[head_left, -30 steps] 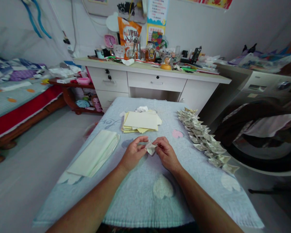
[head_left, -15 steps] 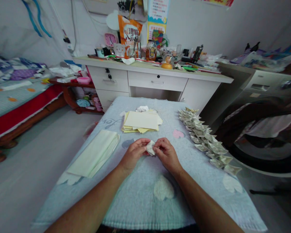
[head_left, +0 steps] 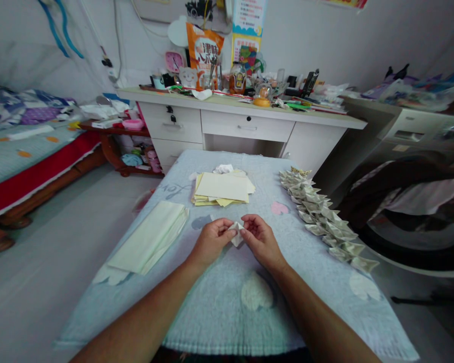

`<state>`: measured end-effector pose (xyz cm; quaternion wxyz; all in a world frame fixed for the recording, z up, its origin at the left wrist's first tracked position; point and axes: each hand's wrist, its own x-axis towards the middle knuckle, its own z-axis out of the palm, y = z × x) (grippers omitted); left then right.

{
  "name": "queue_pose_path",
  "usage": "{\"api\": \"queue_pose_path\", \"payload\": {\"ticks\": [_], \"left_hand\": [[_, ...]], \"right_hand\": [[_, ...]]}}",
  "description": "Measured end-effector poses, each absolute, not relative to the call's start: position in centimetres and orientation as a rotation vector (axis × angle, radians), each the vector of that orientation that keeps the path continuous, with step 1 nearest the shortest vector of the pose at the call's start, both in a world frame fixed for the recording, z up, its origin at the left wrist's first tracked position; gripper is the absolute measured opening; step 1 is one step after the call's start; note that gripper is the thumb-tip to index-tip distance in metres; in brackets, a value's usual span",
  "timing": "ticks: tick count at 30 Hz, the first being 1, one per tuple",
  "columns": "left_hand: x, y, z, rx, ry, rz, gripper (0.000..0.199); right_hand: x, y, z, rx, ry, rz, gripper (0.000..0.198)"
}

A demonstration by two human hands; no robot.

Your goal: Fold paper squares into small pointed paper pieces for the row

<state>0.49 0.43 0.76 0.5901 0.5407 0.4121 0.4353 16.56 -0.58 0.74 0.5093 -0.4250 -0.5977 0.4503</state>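
Note:
A small piece of folded white paper (head_left: pixel 237 235) is pinched between my two hands above the cloth-covered table. My left hand (head_left: pixel 213 239) grips its left side, thumb in front and fingers behind. On its right side, my right hand (head_left: pixel 261 239) holds it with the thumb, its fingers curled around the back. Beyond the hands lies a stack of white and yellowish paper sheets (head_left: pixel 222 187). To the left rests a folded pale green sheet bundle (head_left: pixel 151 237). Rows of pointed folded paper pieces (head_left: pixel 321 217) run down the right side of the table.
Crumpled white tissue (head_left: pixel 223 169) sits behind the paper stack. A white desk (head_left: pixel 245 118) crowded with jars and packets stands at the back. On the right is a washing machine (head_left: pixel 412 151) with its door open; a bed (head_left: pixel 34 151) is at the left.
The folded paper has turned in my fingers and now shows a pointed lower end with a centre crease. My right thumb has shifted onto its front, and the view has moved slightly.

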Motion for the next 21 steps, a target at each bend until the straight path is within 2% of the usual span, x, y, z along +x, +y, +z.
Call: {"api": "queue_pose_path", "payload": {"ticks": [3,9,14,21], "left_hand": [[0.51,0.22,0.99,1.376,0.993,1.017,0.025],[0.74,-0.09,1.21,1.279,0.904,0.999,0.041],[0.86,0.00,1.09,1.276,0.904,0.874,0.030],[0.87,-0.10,1.00,1.378,1.003,0.880,0.018]], "right_hand": [[16.75,-0.61,1.27,-1.039,-1.480,1.154,0.021],[16.86,-0.53,1.39,-1.035,-1.464,1.203,0.028],[16.74,-0.53,1.37,-1.033,-1.417,1.195,0.029],[16.91,-0.71,1.94,-1.004,-1.422,1.237,0.024]]}}
